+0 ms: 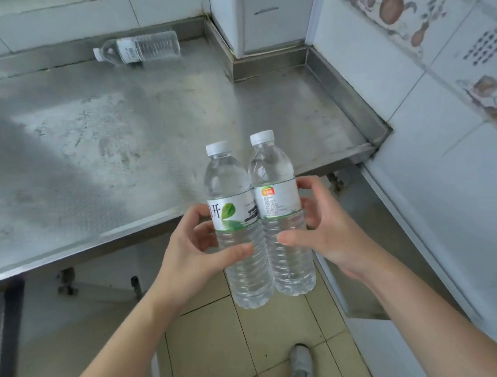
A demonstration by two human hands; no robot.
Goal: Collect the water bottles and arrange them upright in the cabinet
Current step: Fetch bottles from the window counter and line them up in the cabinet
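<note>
Two clear water bottles with white caps are held upright, side by side and touching, in front of the steel counter's front edge. My left hand (191,246) grips the bottle with the green leaf label (232,207). My right hand (325,230) grips the bottle with the orange mark on its label (276,198). A third clear bottle (138,48) lies on its side at the back of the counter, cap pointing left. No cabinet interior is in view.
The stainless steel counter (118,133) has a raised back edge and a notch around a white corner column (269,20). A tiled wall (443,113) stands close on the right. Beige floor tiles (252,330) and my shoes lie below.
</note>
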